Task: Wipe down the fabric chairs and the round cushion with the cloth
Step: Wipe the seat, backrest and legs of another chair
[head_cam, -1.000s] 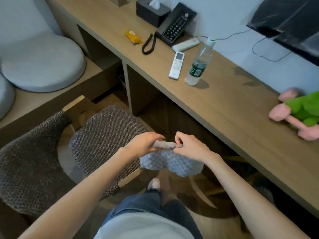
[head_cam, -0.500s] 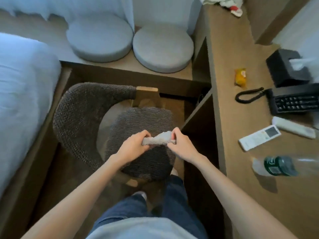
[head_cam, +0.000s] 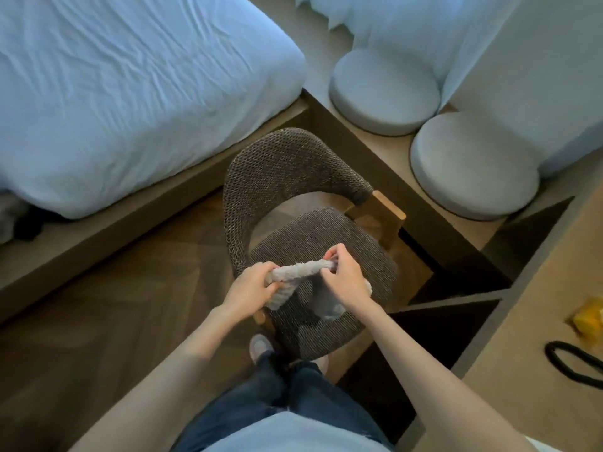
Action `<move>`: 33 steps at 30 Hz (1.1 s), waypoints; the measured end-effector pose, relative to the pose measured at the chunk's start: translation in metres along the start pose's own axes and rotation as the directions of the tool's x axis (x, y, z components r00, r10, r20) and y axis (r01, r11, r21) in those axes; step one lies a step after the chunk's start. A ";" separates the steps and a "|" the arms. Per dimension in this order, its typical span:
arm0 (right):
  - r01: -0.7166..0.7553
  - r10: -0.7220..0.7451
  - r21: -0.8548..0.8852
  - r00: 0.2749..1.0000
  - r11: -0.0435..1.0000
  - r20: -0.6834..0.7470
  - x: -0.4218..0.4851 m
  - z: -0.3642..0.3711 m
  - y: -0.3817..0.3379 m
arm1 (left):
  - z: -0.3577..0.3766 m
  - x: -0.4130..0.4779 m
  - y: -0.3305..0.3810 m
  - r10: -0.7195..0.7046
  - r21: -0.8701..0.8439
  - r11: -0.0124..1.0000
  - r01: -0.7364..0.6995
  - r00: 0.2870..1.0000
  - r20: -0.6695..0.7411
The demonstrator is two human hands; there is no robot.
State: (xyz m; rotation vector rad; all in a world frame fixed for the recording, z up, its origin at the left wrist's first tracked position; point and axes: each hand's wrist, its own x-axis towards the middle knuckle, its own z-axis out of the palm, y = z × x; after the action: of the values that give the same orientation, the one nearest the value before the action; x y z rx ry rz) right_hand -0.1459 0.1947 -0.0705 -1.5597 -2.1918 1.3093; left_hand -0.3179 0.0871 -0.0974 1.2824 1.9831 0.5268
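The left hand point(head_cam: 251, 285) was clenched around one end of a pale grey cloth point(head_cam: 300, 269), fingers curled over it and thumb tucked against it. The right hand point(head_cam: 346, 275) gripped the other end, its fingertips pinching the fabric from above. Between the two hands the cloth was wrung into a tight rope. A short tail hung below the left hand, and a looser fold drooped under the right wrist. Whether that fold touched the seat could not be told.

The cloth was held directly over the seat of a dark woven fabric chair point(head_cam: 326, 236). The chair's curved backrest point(head_cam: 277, 161) arched away from the person, and a light wooden leg top showed at its right end. Below the hands, jeans point(head_cam: 293, 396) and a pale shoe point(head_cam: 259, 345) stood on the wooden floor point(head_cam: 114, 305), close against the front of the seat.

Beyond the chair, two round grey cushions lay side by side and nearly touching on a low wooden platform point(head_cam: 396, 151), the far cushion point(head_cam: 383, 93) and the near cushion point(head_cam: 473, 168). A bed point(head_cam: 130, 93) with rumpled pale sheets filled the upper left. At the right edge a bench point(head_cam: 522, 370) carried a blurred yellow thing point(head_cam: 589, 318) and a loop of black cord point(head_cam: 574, 360).
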 end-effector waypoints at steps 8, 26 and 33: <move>0.040 -0.037 -0.107 0.999 0.993 0.026 0.014 0.024 -0.010 | 0.004 -0.010 -0.037 -0.137 -0.130 0.983 0.129 0.989 -0.052; 0.248 -0.247 -0.061 0.969 0.967 0.023 0.071 -0.006 -0.031 | -0.058 0.042 -0.006 -0.008 -0.040 0.999 -0.004 0.956 -0.294; 0.271 -0.236 -0.139 0.945 0.952 0.225 0.076 -0.034 -0.012 | -0.058 0.054 0.009 0.011 0.078 0.997 0.004 0.983 -0.182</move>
State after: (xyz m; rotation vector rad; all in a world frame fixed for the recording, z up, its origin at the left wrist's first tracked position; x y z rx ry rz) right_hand -0.1692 0.2754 -0.0674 -1.1793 -2.5885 1.2832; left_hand -0.3693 0.1416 -0.0708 1.3259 2.1723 0.5920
